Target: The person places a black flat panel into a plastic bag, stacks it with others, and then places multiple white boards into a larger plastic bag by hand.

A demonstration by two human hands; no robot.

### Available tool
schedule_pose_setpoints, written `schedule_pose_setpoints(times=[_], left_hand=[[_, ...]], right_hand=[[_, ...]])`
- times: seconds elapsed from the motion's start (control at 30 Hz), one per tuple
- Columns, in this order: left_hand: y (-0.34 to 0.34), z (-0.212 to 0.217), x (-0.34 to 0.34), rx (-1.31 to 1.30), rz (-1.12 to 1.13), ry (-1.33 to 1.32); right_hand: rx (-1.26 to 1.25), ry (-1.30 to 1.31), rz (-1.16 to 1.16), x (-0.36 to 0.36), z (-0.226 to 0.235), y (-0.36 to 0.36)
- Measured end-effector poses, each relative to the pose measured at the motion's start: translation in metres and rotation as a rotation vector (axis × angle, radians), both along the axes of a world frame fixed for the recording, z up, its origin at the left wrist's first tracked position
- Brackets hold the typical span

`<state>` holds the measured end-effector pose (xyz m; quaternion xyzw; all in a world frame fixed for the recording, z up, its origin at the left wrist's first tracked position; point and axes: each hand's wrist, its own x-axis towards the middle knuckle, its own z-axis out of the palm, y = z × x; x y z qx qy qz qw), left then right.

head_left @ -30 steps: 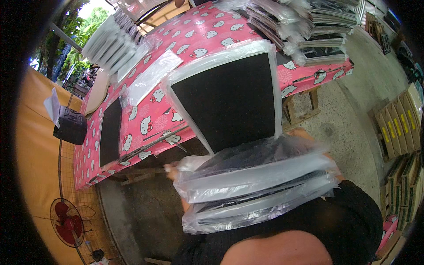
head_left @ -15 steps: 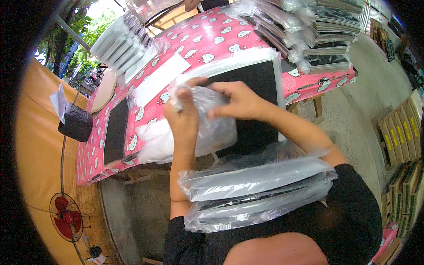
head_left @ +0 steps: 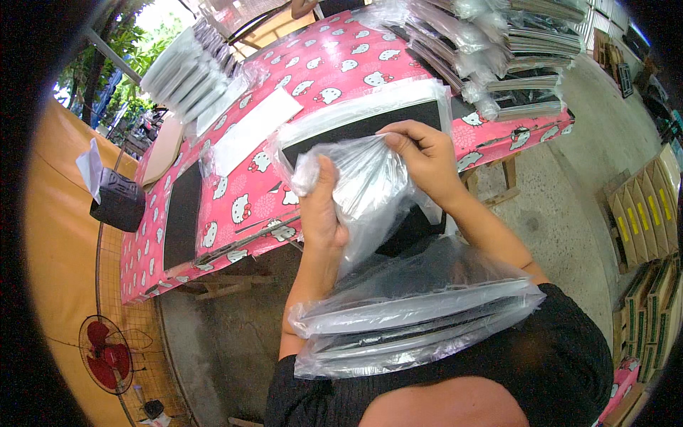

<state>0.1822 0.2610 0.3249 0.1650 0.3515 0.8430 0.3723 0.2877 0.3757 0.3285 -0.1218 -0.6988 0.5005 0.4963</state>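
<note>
Stretching crumpled, clear thin plastic film (head_left: 370, 181) between them, the person's two hands stand apart above the near side of the bench (head_left: 242, 210), which wears a pink cover printed with white cat faces. The left hand (head_left: 324, 210) is closed around a bunched end, thumb upward, while the right hand (head_left: 425, 158) pinches the upper edge between thumb and fingers. The film's taut top edge slants up from the left hand to the right; its folds fan downward from that pinch, and its longer run hangs toward the person. Behind it lies a flat black rectangular panel (head_left: 405, 121) inside a clear plastic sleeve (head_left: 320, 127), a pale band along its far edge. Close to the person's chest, a clear-plastic-wrapped pile with white and black layers (head_left: 420, 309) has its long axis running left to right, rising slightly rightward. At the far right of the bench, stacked flat panels (head_left: 526, 78) sit in clear plastic wrapping. Beside the bench's left side, a black box-like container (head_left: 117, 201) has a white sheet (head_left: 90, 173) sticking up from it.
</note>
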Motion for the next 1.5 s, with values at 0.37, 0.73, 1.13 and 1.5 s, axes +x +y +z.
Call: schedule_pose_setpoints(times=[0.37, 0.73, 1.13, 1.5], left_hand=[[-0.016, 0.0, 0.006, -0.009, -0.044, -0.029], [-0.039, -0.007, -0.061, -0.124, -0.214, 0.203], [-0.054, -0.038, -0.08, 0.009, -0.127, 0.137], [-0.055, -0.033, -0.069, 0.028, -0.222, -0.025]], right_hand=[[0.393, 0.025, -0.215, 0.008, 0.0, 0.004], [0.051, -0.328, 1.024, 0.036, -0.026, 0.02], [-0.491, -0.203, 1.269, 0.056, -0.077, 0.06], [-0.266, -0.339, 0.383, 0.049, -0.04, 0.072]])
